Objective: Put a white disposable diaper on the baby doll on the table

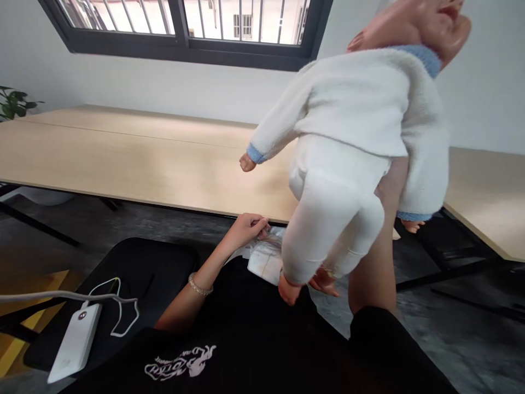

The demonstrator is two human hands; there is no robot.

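A baby doll point(353, 137) in a white fleece top with blue cuffs and white trousers hangs upright in the air at the right. My right forearm rises behind it; the hand itself is hidden under the doll's top, holding it up. My left hand point(246, 227) reaches down over my lap with fingers pinched on the edge of a folded white diaper point(266, 260) that lies on my black-clothed knees. A bead bracelet point(199, 285) circles my left wrist. The doll's bare feet dangle just above the diaper.
A long light wooden table point(135, 158) runs across ahead, with a second table point(479, 191) at the right. A black chair point(135, 268) at the left carries a white power bank point(76, 342) with a white cable. A plant point(14, 104) stands far left.
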